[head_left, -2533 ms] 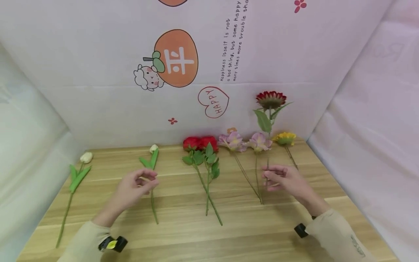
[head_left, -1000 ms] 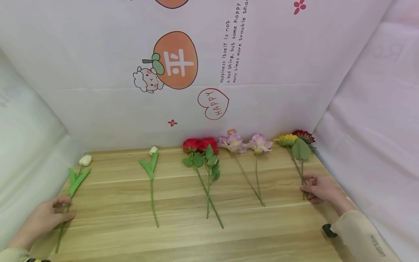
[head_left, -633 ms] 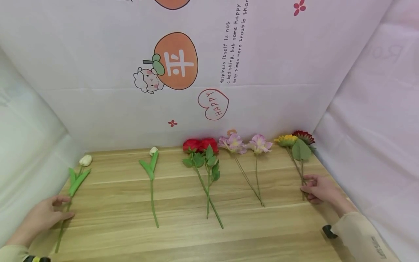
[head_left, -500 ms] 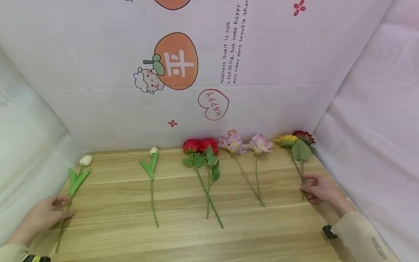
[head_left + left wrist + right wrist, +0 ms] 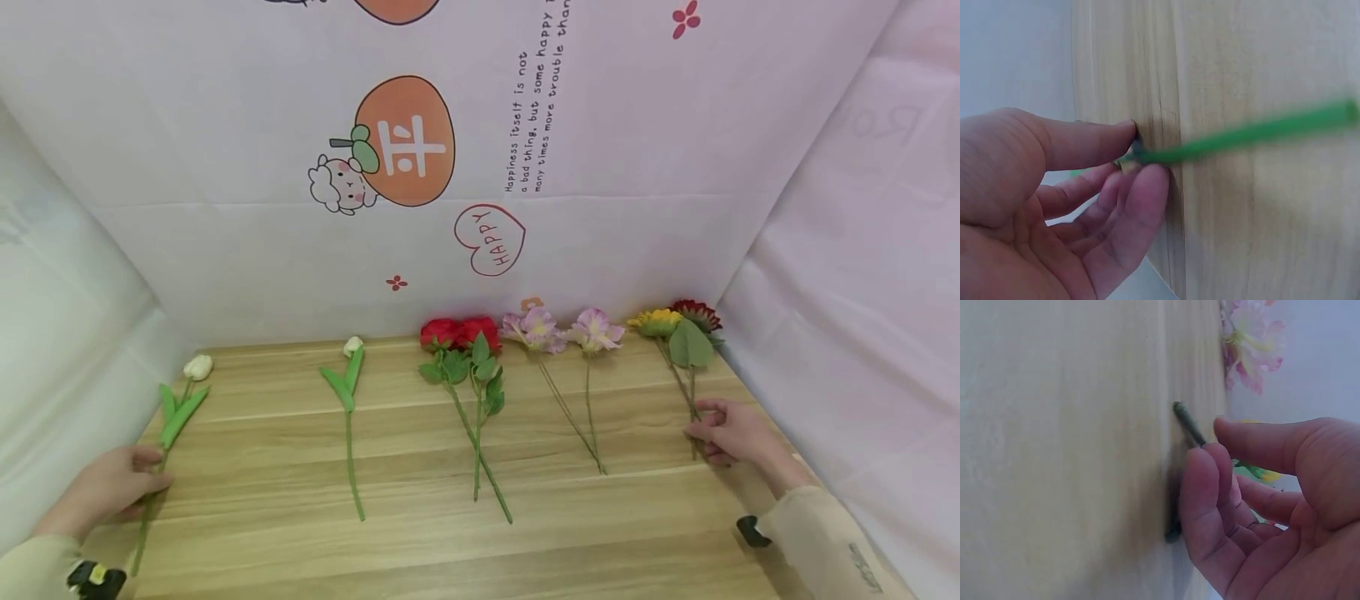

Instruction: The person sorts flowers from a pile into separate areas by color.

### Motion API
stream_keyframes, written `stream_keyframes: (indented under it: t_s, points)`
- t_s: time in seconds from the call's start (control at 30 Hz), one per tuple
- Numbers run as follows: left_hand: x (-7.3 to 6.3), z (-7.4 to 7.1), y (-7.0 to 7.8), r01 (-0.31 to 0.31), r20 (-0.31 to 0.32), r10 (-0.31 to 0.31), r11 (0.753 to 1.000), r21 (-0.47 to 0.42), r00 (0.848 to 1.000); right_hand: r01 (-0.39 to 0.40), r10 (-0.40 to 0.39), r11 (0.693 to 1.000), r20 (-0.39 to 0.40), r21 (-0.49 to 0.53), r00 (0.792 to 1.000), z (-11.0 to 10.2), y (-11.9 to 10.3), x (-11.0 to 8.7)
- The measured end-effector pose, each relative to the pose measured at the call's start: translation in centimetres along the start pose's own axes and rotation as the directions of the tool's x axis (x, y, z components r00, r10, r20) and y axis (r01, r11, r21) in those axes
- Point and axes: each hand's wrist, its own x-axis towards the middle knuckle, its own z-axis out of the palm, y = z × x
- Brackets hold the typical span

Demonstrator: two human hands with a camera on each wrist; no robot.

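Observation:
My left hand (image 5: 112, 486) pinches the green stem of a white tulip (image 5: 198, 367) at the table's left edge. In the left wrist view the thumb and fingers meet around that stem (image 5: 1241, 136), which is blurred. At the right edge, my right hand (image 5: 737, 435) is beside the crossed stems of a dark red daisy-like flower (image 5: 696, 313) and a yellow one (image 5: 656, 321). The right wrist view shows a gap between thumb and fingertips, with a dark stem end (image 5: 1186, 420) sticking out beyond the fingers. Both these flowers lie on the table.
Along the wooden table (image 5: 420, 567) lie another white tulip (image 5: 348, 396), two red roses (image 5: 459, 333) with crossed stems, and two pink-purple flowers (image 5: 592, 329). A printed white cloth (image 5: 637, 150) stands behind, with white cloth walls at both sides.
My right hand lowered the dark red flower beside the yellow one. My left hand moved left to the far-left tulip, took its stem, and the stem has shifted slightly right.

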Motion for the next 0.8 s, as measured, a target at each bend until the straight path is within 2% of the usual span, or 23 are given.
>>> stream_keyframes:
  t_s: [0.13, 0.27, 0.57, 0.8]
  points:
    - [0.3, 0.3, 0.3, 0.020, 0.011, -0.019, 0.997, -0.076, 1.000, -0.016, 0.016, 1.000, 0.003, -0.016, 1.000, 0.3, 0.5, 0.3]
    - [0.4, 0.4, 0.6, 0.052, 0.027, -0.049, 0.993, -0.110, 0.998, -0.010, 0.010, 1.000, 0.000, 0.001, 1.000, 0.6, 0.4, 0.4]
    - [1.0, 0.7, 1.4, 0.070, 0.035, -0.067, 0.992, -0.102, 0.997, -0.005, 0.005, 1.000, -0.009, 0.002, 1.000, 0.4, 0.6, 0.0]
    - [1.0, 0.5, 1.7, 0.077, 0.036, -0.074, 0.993, -0.094, 0.997, 0.044, -0.045, 0.999, -0.039, -0.028, 0.998, 0.5, 0.3, -0.3]
